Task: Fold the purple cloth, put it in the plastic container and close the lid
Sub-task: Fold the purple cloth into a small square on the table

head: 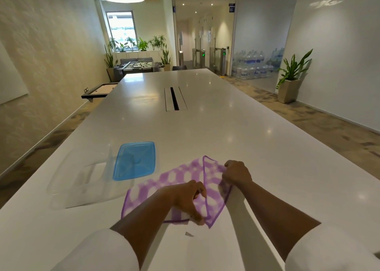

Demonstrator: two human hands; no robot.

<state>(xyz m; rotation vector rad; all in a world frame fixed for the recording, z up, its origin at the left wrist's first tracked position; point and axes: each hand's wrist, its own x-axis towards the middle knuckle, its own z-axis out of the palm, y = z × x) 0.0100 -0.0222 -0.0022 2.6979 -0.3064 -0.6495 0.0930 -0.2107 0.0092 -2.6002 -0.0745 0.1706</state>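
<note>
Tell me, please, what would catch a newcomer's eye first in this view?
The purple cloth at the near end of the long white table, with the left hand and right hand pinching its edges mid-fold. Just left of it lies a blue lid, partly over a clear plastic container.

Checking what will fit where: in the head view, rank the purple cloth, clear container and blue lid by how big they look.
1. Purple cloth, partly folded, and clear container: look alike, so unranked.
2. Blue lid: smallest, though farther away.
</note>
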